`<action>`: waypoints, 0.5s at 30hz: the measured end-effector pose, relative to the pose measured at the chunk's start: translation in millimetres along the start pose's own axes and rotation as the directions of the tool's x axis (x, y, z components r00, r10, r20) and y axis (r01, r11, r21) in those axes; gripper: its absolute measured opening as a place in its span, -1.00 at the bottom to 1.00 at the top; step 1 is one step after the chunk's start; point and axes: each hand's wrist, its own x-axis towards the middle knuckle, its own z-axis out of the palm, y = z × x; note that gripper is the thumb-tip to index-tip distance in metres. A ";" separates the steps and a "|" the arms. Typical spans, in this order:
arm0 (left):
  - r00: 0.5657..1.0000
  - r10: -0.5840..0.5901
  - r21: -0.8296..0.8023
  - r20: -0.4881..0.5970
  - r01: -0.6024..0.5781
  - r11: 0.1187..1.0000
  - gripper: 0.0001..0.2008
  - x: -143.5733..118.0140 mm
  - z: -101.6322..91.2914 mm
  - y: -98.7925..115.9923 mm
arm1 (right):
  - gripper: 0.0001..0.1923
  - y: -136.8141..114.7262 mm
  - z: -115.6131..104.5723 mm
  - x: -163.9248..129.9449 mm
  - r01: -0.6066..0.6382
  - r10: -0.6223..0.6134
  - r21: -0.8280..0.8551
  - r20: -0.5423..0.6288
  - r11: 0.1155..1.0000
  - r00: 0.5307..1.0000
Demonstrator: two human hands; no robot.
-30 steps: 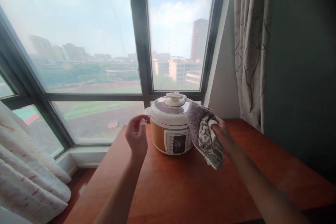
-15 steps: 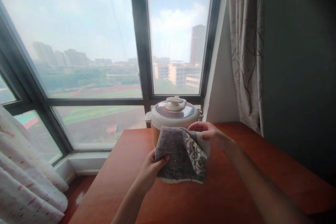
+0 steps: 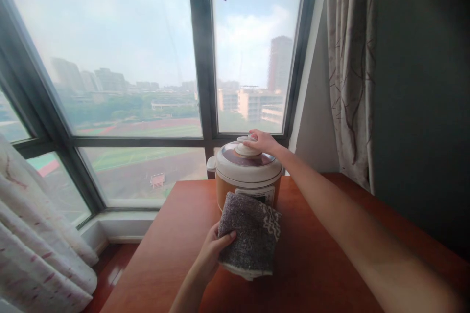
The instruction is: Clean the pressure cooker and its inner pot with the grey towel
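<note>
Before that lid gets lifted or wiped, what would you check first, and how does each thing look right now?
1. Right hand on the lid handle: ok, it rests on top; a closed grip cannot be told.
2. Left hand holds the grey cloth: ok, fingers pinch its left edge.
3. Pressure cooker stands upright on the wooden table: ok.
4. Control panel readable: not ok, the cloth hides most of it.
5. Lid seated flat: ok; locked or not, cannot tell.

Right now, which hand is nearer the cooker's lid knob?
Right. The right hand rests on the lid knob; the left hand is lower, holding the grey cloth before the cooker.
</note>
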 end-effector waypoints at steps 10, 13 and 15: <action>0.999 0.035 0.013 -0.016 -0.035 0.999 -0.57 0.2 -3.0 3.3 | -0.54 3.4 2.4 14.1 0.134 -0.129 -0.075 0.078 0.988 0.989; 0.999 0.045 0.003 -0.030 -0.045 0.999 -0.59 -0.3 -4.3 4.6 | -0.54 4.9 -3.7 15.6 0.135 -0.133 -0.042 0.033 0.990 0.991; 0.999 0.044 -0.006 -0.028 -0.044 0.999 -0.60 -0.8 -5.0 4.7 | -0.53 7.1 -12.4 17.1 0.133 -0.133 0.000 0.001 0.991 0.991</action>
